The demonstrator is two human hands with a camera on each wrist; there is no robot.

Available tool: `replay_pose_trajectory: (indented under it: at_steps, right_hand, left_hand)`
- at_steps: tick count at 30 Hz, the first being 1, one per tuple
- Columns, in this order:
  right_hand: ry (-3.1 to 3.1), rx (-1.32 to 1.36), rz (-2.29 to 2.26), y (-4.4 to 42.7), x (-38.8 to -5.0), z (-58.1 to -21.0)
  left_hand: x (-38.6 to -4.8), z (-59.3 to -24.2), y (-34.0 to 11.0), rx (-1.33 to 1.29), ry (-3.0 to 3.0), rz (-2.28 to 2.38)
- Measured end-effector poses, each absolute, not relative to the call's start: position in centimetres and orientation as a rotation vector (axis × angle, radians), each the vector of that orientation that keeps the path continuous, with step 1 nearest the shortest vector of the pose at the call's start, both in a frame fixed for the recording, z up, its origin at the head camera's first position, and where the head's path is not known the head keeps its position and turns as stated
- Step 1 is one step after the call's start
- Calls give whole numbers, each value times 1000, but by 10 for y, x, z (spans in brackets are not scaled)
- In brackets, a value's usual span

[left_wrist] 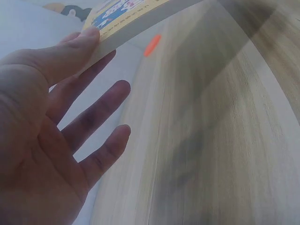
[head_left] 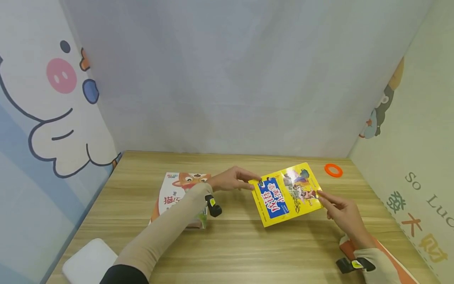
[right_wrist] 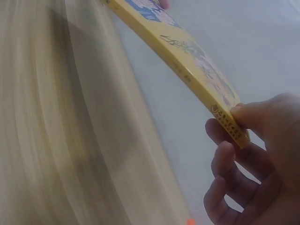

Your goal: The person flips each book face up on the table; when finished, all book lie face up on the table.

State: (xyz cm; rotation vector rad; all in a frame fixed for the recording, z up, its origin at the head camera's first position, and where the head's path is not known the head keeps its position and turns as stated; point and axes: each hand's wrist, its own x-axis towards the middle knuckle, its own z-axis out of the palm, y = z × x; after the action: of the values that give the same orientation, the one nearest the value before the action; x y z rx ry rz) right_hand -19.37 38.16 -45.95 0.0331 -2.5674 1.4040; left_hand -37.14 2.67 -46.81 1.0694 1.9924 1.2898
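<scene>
A yellow book (head_left: 301, 205) with a blue title panel and painted figures is held above the table, tilted, its spine facing down toward the right wrist camera. My left hand (head_left: 232, 179) pinches its left edge near the upper corner. In the left wrist view the thumb lies on the cover of the book (left_wrist: 136, 16), while the other fingers spread apart beneath. At the opposite edge, my right hand (head_left: 344, 215) pinches the book too. The right wrist view shows that thumb on the cover and curled fingers under the spine (right_wrist: 187, 82).
A picture book (head_left: 170, 193) with an orange animal on its cover lies partly under my left forearm. An orange ring (head_left: 333, 170) sits at the back right of the wooden table (head_left: 230, 252). A white rounded object (head_left: 90, 262) is front left; an orange-and-white item (head_left: 393, 258) lies by my right forearm.
</scene>
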Motion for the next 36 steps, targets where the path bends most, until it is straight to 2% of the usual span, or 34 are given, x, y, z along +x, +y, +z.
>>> replay_pose_trajectory:
  at_steps: [36]
  right_hand:
    - [-2745,-66,1261,377,-196,-460]
  left_hand:
    - [-372,-478,25,1012,2042,1188]
